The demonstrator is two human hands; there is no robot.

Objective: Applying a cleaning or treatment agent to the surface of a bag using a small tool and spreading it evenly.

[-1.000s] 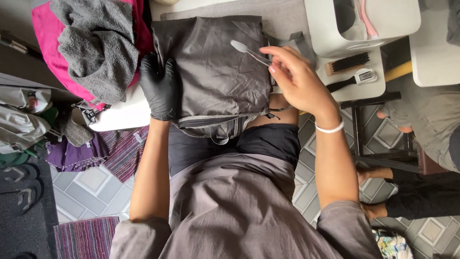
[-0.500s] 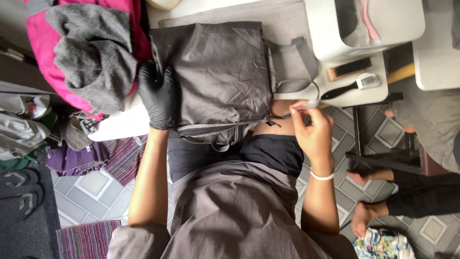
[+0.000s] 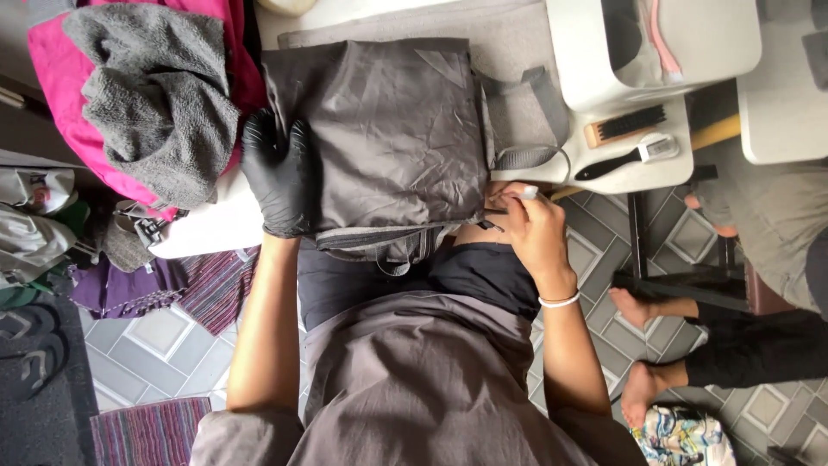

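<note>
Up close, the left hand (image 3: 280,177) in a black glove lies flat, fingers spread, on the left edge of a folded grey fabric bag (image 3: 388,138) on the white tabletop (image 3: 207,229). At the bag's near right corner, the right hand (image 3: 530,229) pinches a small white-tipped tool (image 3: 526,193), beside a black-handled brush (image 3: 621,160); tiled floor (image 3: 164,341) lies below.
</note>
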